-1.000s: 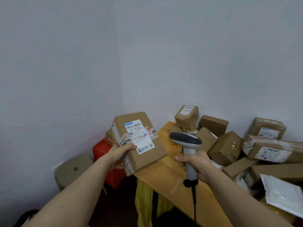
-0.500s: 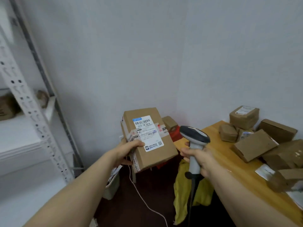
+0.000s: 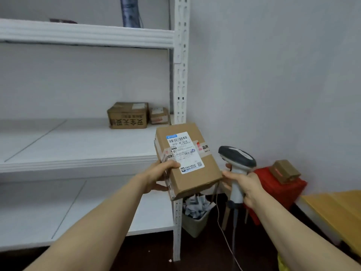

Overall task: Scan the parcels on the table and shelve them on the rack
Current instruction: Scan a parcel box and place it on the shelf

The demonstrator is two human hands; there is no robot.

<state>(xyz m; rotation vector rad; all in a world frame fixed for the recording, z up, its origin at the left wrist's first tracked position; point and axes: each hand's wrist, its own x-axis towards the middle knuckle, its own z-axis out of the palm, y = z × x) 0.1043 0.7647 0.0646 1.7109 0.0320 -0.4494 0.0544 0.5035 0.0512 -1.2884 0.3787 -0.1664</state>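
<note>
Since the earlier frame the view has swung left, from bench [image 3: 336,208] to rack [image 3: 180,85]; the parcel [image 3: 192,165] now sits before the rack's right post. The left hand [image 3: 160,176] grips the parcel's near left edge, label up; the right hand [image 3: 244,184] is wrapped round the scanner [image 3: 237,159] handle beside it. Lift the parcel over the middle shelf [image 3: 78,161] lip and set it flat beside the two shelved boxes [image 3: 128,116].

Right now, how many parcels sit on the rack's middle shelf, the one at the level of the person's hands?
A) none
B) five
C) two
C: a larger parcel and a smaller parcel stand side by side at the back of the middle shelf, beside the rack's post.
</note>
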